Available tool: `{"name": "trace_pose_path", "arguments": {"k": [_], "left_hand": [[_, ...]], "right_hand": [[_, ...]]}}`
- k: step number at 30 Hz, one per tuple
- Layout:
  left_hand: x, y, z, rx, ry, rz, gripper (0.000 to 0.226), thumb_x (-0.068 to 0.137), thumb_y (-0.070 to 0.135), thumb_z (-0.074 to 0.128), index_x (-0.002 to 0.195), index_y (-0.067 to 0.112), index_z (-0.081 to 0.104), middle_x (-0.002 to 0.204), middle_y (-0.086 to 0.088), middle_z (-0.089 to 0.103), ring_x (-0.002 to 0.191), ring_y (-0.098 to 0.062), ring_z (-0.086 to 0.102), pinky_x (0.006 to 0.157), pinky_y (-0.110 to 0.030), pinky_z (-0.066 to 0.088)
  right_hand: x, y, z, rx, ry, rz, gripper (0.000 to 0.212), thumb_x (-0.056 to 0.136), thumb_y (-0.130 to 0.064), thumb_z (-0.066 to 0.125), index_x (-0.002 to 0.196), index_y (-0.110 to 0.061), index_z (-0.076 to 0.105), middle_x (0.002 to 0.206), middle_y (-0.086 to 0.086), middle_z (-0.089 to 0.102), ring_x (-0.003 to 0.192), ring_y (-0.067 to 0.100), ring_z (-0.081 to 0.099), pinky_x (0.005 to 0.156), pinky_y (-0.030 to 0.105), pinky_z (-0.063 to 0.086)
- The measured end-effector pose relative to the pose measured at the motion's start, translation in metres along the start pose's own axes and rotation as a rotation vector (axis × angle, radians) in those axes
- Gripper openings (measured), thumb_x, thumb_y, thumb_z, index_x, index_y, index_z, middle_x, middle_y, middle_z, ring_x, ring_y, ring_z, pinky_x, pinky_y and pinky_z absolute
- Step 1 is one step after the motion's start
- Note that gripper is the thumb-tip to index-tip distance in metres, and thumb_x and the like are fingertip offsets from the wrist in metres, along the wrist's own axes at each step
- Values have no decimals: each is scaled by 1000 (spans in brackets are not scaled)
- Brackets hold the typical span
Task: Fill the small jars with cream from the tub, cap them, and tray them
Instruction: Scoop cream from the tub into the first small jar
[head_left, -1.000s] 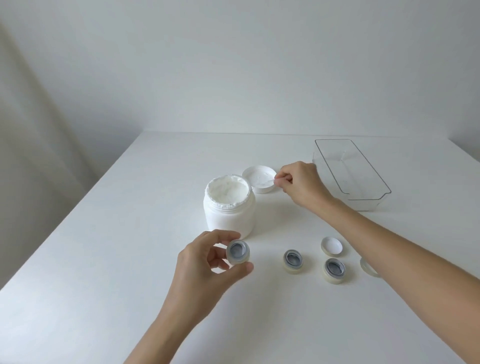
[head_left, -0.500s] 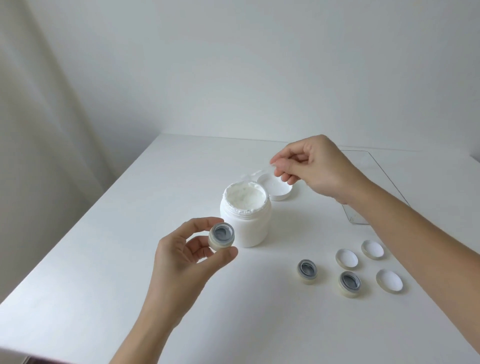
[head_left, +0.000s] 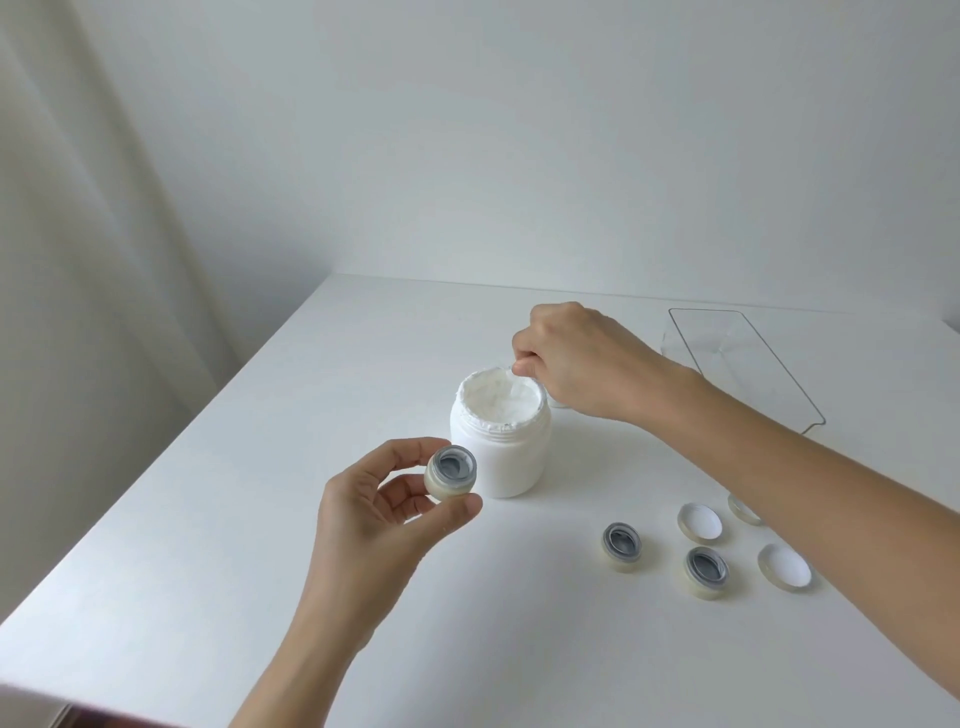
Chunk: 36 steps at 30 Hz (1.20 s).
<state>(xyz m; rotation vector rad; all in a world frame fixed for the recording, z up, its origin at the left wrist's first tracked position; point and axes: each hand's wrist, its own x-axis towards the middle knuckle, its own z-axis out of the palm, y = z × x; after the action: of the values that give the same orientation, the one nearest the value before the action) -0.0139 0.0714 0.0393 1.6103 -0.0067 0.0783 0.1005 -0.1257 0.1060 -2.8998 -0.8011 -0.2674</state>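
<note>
- A plain pale wall and a drape at the left back a white surface (head_left: 208, 519) set out for decanting cream.
- A white plastic tub of cream (head_left: 500, 447) stands upright and uncapped near the middle, its long axis vertical and its mouth pointing up.
- The right hand (head_left: 576, 358) hovers over the tub's far rim, fingers pinched together on a thin, pale stick-like tool that is too faint to identify; its tip dips towards the cream.
- The left hand (head_left: 384, 514) is clamped by thumb and fingers on a small cream-coloured jar with a grey rim (head_left: 451, 473), held off the surface just beside the tub's near-left side, mouth tilted up towards the camera.
- That held jar lies below and to the left of the right hand, with the tub between them, so any scoop would probably travel that way.
- Two more open small jars (head_left: 622, 545) sit well right of the tub, beside three loose white caps (head_left: 700, 522).
- A clear rectangular plastic tray (head_left: 810, 400) waits at the far right, its long axis running away from the camera.
</note>
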Motion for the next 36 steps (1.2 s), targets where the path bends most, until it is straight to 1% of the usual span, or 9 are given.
{"name": "trace_pose_path", "arguments": {"k": [3, 8, 13, 15, 18, 19, 22, 29, 36], "left_hand": [[2, 0, 1, 17, 10, 7, 37, 58, 20, 87, 90, 31, 75, 89, 4, 78, 70, -18, 64, 82, -49, 58], [7, 2, -2, 33, 13, 28, 39, 63, 7, 91, 90, 31, 75, 89, 4, 79, 70, -14, 64, 78, -47, 59], [14, 1, -3, -1, 32, 24, 35, 64, 2, 88, 87, 26, 75, 86, 2, 79, 70, -13, 68, 71, -29, 60], [18, 2, -3, -1, 38, 18, 35, 64, 4, 88, 86, 26, 74, 86, 2, 79, 70, -12, 69, 70, -27, 60], [23, 4, -2, 20, 51, 8, 34, 63, 7, 89, 86, 28, 74, 86, 3, 79, 68, -11, 69, 71, -35, 58], [25, 5, -1, 27, 57, 8, 34, 63, 8, 89, 86, 29, 74, 86, 4, 79, 68, -11, 69, 71, -38, 56], [33, 8, 3, 45, 70, 15, 34, 64, 7, 89, 85, 30, 74, 88, 7, 78, 69, -12, 69, 71, -40, 55], [49, 18, 16, 36, 82, 30, 31, 65, 8, 89, 88, 23, 74, 88, 10, 78, 70, -11, 70, 68, -34, 53], [54, 24, 24, -3, 79, 37, 34, 64, 9, 90, 91, 20, 73, 87, 7, 79, 72, -12, 72, 72, -34, 56]], "right_hand": [[1, 2, 5, 130, -35, 58, 26, 94, -22, 54, 74, -6, 60, 74, -5, 44, 69, 22, 50, 57, 30, 36], [0, 6, 8, 294, -46, 112, 31, 91, -19, 57, 70, 3, 58, 60, 0, 51, 55, 9, 46, 52, 26, 36], [-3, 15, 4, 479, -46, 271, 32, 92, -19, 56, 73, 6, 63, 57, -13, 57, 38, -1, 43, 36, 8, 27], [-4, 21, 3, 561, -48, 348, 31, 92, -22, 57, 76, 3, 66, 51, -17, 53, 42, 3, 38, 41, 13, 29], [-6, 29, 1, 706, -47, 453, 28, 93, -25, 57, 81, -2, 70, 71, -9, 61, 73, 12, 51, 67, 24, 38], [-6, 32, -1, 747, -49, 486, 27, 92, -25, 58, 79, -5, 70, 73, -5, 59, 75, 14, 51, 71, 26, 39], [-7, 37, -9, 876, -44, 551, 24, 91, -23, 60, 71, -11, 66, 65, -1, 46, 63, 16, 40, 61, 25, 34], [-5, 36, -21, 1180, -49, 593, 20, 89, -18, 63, 71, -10, 67, 62, -2, 49, 51, 11, 40, 46, 20, 32], [-7, 19, -23, 1067, -45, 527, 24, 89, -23, 63, 67, -13, 67, 64, 0, 48, 58, 13, 40, 56, 24, 32]]}}
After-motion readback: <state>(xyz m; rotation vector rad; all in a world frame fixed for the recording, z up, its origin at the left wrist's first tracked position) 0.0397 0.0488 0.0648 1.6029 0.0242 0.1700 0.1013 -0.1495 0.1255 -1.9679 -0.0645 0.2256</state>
